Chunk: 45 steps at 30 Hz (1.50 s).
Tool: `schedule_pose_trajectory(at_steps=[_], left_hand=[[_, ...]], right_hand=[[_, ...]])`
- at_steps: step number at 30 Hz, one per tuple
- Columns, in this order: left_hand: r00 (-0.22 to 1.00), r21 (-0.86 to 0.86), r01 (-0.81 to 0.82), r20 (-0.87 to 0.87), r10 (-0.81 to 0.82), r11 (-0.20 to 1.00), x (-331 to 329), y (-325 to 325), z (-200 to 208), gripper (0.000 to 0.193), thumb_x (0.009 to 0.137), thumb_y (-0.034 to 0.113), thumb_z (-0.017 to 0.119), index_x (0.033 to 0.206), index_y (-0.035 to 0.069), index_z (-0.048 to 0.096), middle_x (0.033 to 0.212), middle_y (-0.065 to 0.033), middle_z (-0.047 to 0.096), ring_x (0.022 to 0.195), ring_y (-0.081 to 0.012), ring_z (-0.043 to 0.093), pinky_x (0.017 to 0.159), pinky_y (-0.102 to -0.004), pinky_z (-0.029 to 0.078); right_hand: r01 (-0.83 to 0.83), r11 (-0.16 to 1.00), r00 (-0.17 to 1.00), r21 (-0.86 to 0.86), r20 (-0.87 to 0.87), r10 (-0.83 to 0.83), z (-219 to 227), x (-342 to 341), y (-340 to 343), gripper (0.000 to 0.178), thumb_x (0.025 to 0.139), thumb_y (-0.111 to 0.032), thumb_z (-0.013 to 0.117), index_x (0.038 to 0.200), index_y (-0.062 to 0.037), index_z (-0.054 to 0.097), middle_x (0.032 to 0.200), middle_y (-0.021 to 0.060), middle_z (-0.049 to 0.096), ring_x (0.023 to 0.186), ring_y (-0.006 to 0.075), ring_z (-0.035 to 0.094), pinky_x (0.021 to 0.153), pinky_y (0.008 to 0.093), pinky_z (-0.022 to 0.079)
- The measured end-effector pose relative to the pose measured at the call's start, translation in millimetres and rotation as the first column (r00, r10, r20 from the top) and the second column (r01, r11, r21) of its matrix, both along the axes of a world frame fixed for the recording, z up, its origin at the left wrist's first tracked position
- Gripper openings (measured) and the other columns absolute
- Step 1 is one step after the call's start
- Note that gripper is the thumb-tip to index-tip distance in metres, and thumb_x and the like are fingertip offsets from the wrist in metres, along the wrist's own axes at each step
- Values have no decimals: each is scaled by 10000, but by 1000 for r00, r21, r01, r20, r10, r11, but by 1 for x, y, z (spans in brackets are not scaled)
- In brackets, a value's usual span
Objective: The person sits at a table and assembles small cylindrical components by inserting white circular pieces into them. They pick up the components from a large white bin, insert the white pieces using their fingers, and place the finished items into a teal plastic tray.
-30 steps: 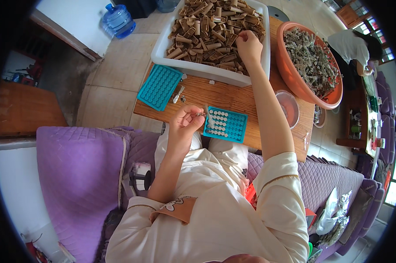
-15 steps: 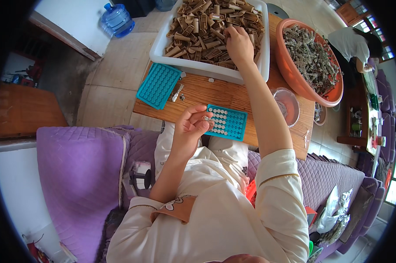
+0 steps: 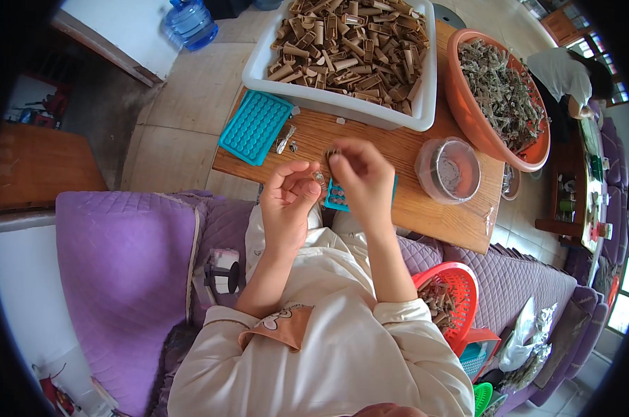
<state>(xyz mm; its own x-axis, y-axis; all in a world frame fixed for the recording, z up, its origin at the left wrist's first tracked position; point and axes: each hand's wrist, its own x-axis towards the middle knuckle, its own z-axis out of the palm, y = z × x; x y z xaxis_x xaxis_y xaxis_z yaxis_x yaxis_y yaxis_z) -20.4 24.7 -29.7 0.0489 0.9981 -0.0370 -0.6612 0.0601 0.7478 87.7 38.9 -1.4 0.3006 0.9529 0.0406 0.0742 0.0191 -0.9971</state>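
My left hand pinches a small, shiny, crinkled piece between thumb and fingers, over the table's near edge. Close beside it, my right hand grips a brown half-tube piece, mostly covered by the fingers. Under the right hand lies a teal tray with rows of small round pockets; the hand hides much of it. Beyond both hands stands a white tub heaped with brown half-tube pieces.
More teal trays sit at the table's left, near a foil scrap. A transparent bowl and an orange basin of dried plant matter stand right. A red basket is on the purple sofa. Another person bends at far right.
My right hand has come back from the white tub to my left hand, bringing a brown half-tube piece. The left hand keeps its small piece. The red basket has come into view.
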Motion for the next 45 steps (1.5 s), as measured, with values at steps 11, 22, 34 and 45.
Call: schedule_pose_trajectory(at_steps=[11,22,34,45], left_hand=[[951,80,-50,-301,72,996,2,-6,4,243,728,7,640,926,10,500,824,-59,575,727,-90,554,655,-205,462],[892,94,377,-306,-334,921,-23,9,-8,434,774,183,616,1135,-11,474,1126,-122,506,1051,-160,468,851,-274,395],[952,113,235,-228,-205,965,-10,2,-2,265,815,114,557,1028,-22,475,1034,-134,552,948,-148,528,807,-254,423],[957,121,134,-273,-97,984,-6,-10,4,275,827,126,535,1057,10,440,977,-125,581,820,-108,565,507,-158,439]], right_hand=[[23,997,1000,76,-1,-23,-14,-8,-35,260,761,61,509,1010,18,568,832,97,620,708,101,572,624,208,446],[-35,997,988,76,-150,46,-16,-18,-46,199,789,62,494,981,19,462,906,115,583,779,95,561,607,197,433],[-302,951,724,-62,-664,187,-21,-4,-47,244,838,-49,504,1017,-36,338,856,62,502,664,67,481,530,180,381],[18,997,934,76,355,-44,-15,-9,-56,158,767,23,544,904,-6,472,699,118,586,563,195,572,477,271,430]])
